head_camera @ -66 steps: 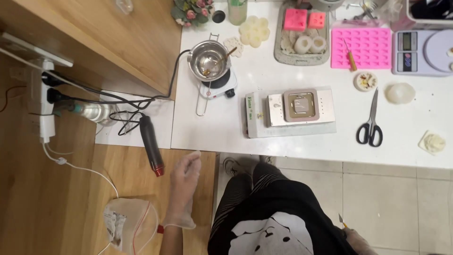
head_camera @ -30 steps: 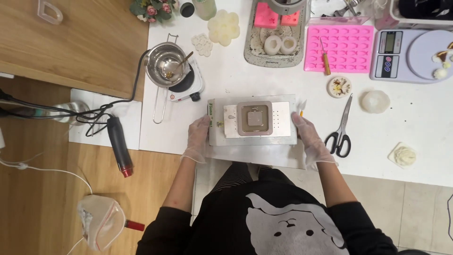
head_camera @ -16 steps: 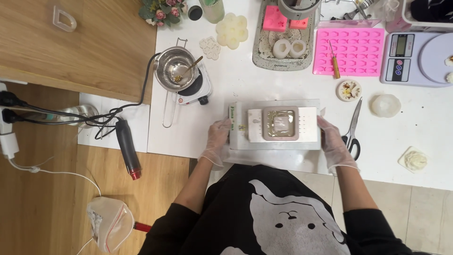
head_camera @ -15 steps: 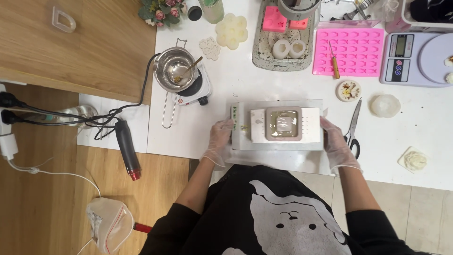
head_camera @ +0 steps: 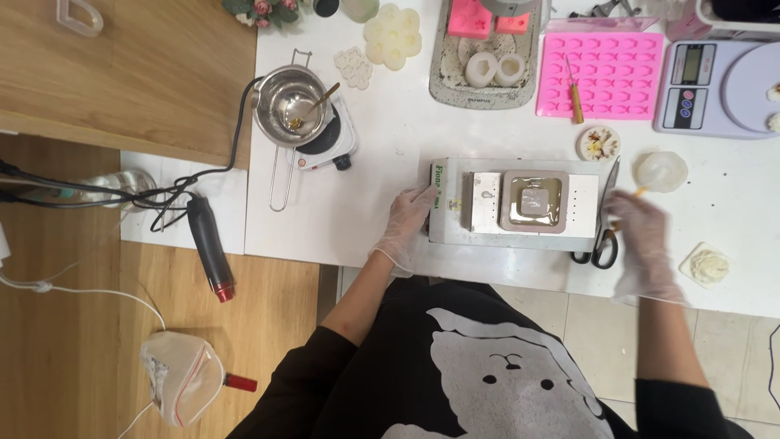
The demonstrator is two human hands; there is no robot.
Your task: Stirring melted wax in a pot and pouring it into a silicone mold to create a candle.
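Risk: gloved left hand (head_camera: 409, 221), fingers flat, alone steadies flat white machine (head_camera: 513, 213); blurred right hand (head_camera: 642, 236) (grip unreadable) could nudge black-handled scissors (head_camera: 604, 228).

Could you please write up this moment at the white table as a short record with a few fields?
left hand: gloved, resting on the left end of the white box
right hand: gloved, blurred, by the scissors
mould: square, sits on top of the white box
metal pot: on a small hotplate, spoon inside
pink tray: behind the box
scale: far right
heat gun: on the wooden floor, left of the table
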